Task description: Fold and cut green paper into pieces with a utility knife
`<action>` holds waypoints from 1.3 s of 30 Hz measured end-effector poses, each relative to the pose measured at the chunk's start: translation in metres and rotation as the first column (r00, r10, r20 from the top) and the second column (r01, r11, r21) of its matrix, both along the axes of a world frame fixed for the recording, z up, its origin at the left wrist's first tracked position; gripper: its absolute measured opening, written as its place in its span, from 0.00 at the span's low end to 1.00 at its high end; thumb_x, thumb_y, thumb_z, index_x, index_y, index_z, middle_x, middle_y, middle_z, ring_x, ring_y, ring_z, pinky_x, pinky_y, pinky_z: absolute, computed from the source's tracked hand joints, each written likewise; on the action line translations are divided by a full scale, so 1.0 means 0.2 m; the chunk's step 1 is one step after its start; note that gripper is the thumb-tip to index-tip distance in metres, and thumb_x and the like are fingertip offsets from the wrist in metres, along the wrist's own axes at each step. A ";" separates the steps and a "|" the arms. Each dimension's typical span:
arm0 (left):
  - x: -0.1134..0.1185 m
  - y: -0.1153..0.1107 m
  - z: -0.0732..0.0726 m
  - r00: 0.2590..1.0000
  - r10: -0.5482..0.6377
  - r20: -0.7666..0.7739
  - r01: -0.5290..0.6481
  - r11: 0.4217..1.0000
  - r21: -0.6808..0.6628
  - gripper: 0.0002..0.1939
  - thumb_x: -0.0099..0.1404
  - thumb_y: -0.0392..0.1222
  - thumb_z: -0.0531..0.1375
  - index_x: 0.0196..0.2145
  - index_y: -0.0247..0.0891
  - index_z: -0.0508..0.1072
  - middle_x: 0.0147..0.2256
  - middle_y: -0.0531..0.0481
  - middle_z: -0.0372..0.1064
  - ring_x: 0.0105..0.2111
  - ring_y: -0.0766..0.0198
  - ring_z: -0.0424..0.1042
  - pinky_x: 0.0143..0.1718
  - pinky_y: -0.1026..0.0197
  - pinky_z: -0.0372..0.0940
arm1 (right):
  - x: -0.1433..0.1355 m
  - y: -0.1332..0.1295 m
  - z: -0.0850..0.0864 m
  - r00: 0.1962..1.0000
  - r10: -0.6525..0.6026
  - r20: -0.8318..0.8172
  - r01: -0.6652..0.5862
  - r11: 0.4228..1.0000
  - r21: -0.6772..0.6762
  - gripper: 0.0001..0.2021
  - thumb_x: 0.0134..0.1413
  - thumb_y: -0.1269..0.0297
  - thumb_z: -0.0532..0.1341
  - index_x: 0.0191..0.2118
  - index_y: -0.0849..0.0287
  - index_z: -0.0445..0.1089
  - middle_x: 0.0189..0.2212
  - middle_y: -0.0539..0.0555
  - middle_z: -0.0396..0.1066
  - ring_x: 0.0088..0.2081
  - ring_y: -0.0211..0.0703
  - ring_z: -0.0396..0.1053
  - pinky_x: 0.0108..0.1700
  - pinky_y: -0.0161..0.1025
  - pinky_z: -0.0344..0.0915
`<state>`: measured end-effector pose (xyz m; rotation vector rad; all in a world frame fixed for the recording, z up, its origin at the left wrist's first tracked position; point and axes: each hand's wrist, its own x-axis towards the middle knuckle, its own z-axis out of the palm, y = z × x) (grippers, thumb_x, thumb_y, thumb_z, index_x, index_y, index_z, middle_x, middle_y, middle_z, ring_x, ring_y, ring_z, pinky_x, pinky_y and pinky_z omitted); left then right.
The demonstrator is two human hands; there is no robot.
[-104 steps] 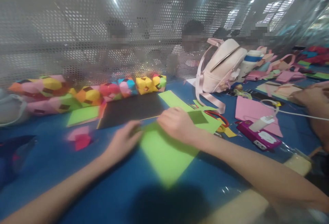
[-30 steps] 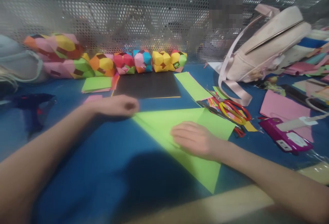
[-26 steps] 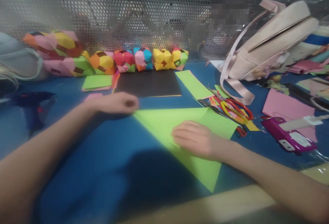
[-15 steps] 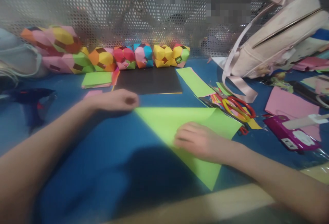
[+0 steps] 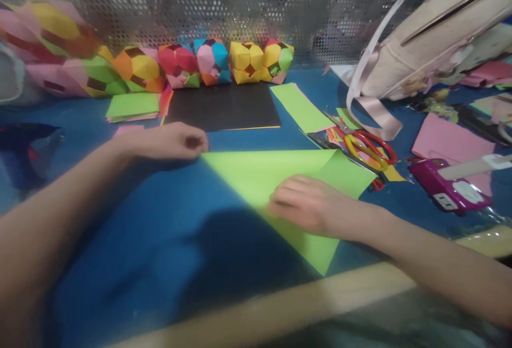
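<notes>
Green paper [image 5: 236,171] | apparently mid-fold | left hand [image 5: 174,140]: fingers curled at corner; right hand [image 5: 306,204]: fingers together on paper; pinch unclear | next calls for firm creasing

Craft wkspace, given scissors [image 5: 349,132] & ppr models [image 5: 245,59].

the green sheet [image 5: 252,169] looks smooth, matt paper, the purple block [image 5: 432,181] glossy plastic, the perforated screen [image 5: 240,9] metal.
</notes>
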<state>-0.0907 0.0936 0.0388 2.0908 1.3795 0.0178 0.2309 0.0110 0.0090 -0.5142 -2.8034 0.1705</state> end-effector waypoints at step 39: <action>0.00 0.00 0.01 0.983 -0.088 -0.163 0.090 0.996 0.006 0.14 0.60 0.44 0.56 0.40 0.32 0.71 0.30 0.54 0.67 0.30 0.66 0.63 0.30 0.68 0.58 | 0.00 -0.03 -0.02 0.996 -0.084 0.019 0.086 0.984 -0.157 0.18 0.69 0.65 0.49 0.26 0.60 0.65 0.25 0.50 0.62 0.29 0.38 0.58 0.34 0.37 0.53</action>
